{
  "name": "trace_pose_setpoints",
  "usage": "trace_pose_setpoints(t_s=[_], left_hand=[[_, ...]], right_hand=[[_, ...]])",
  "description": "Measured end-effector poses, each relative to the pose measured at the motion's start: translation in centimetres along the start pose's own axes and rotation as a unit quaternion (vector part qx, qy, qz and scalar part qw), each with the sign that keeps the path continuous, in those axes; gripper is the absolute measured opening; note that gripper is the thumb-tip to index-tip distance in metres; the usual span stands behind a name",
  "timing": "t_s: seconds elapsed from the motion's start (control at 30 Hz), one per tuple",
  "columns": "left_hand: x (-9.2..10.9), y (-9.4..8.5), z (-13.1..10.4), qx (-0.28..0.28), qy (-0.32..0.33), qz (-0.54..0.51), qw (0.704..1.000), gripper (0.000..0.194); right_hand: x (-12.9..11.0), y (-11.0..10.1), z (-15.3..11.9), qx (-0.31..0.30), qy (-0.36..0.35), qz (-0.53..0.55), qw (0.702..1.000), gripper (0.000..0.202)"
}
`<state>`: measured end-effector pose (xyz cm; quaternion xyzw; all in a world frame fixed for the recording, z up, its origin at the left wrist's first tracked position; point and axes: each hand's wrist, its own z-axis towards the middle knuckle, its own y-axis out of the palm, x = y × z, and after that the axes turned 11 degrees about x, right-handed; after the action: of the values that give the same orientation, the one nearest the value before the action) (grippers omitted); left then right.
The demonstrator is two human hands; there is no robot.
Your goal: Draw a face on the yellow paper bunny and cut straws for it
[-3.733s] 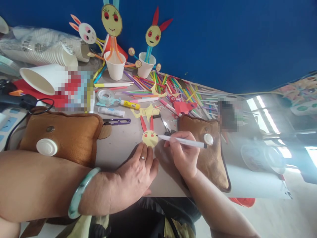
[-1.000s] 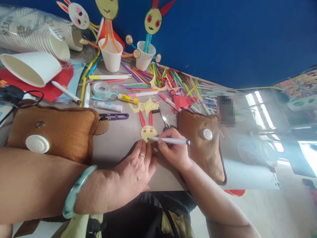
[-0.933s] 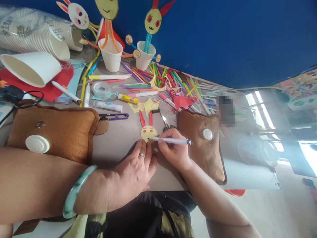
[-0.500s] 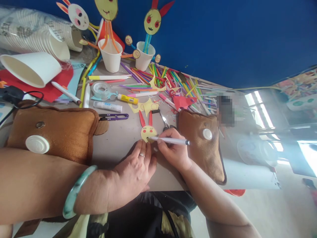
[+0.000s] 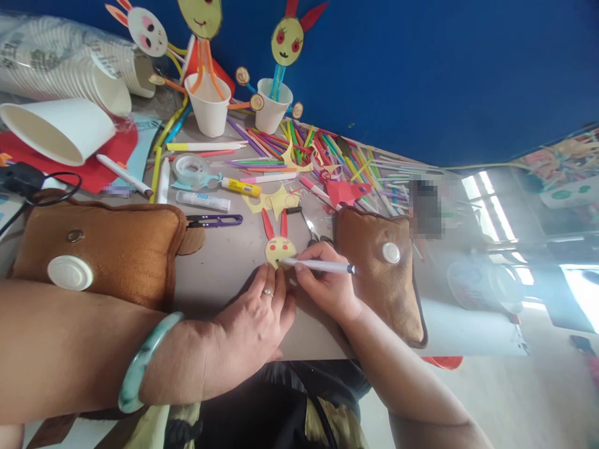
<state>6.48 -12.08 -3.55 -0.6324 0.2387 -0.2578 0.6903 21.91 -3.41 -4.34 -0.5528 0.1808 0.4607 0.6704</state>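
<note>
Since the first frame, the pen (image 5: pixel 322 265) has moved from the right edge of the paper rabbit head (image 5: pixel 280 247) to its lower middle, and the right hand (image 5: pixel 330 284) has gone with it. One such head lies flat on the grey table (image 5: pixel 210 274), ears pointing away from the person: a round, pale yellow face with two red ears, two red eyes and short dark strokes above each (fingertips hide its bottom edge). A small dark mark shows at the nib. Right thumb and fingers pinch the pen; the left hand (image 5: pixel 255 315), fingers nearly straight and close together, presses on the head's lower edge. Beyond stand two white paper cups (image 5: pixel 209 115), each with one yellow-faced puppet (image 5: pixel 287 42); one white-faced puppet (image 5: pixel 147 30) tilts at their left. Two brown cushions (image 5: pixel 112 231) flank the hands. One tape roll (image 5: pixel 191 183) and one purple pair of snips (image 5: pixel 219 221) lie nearby.
</note>
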Motion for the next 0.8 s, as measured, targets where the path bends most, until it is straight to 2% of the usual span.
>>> trace_pose_setpoints(t_s=[0.23,0.63,0.8], left_hand=[[0.06,-0.14,-0.04,-0.013,0.0,0.007,1.0,0.086],[0.05,0.2,-0.18,0.011,-0.003,0.001,1.0,0.089],[0.08,0.38,-0.3,0.018,0.001,-0.002,1.0,0.089]], right_hand=[[-0.02,0.02,-0.01,0.002,-0.005,-0.002,1.0,0.007],[-0.13,-0.01,0.0,0.017,0.012,-0.013,1.0,0.009],[0.03,0.01,0.04,0.032,-0.001,-0.013,0.999,0.011]])
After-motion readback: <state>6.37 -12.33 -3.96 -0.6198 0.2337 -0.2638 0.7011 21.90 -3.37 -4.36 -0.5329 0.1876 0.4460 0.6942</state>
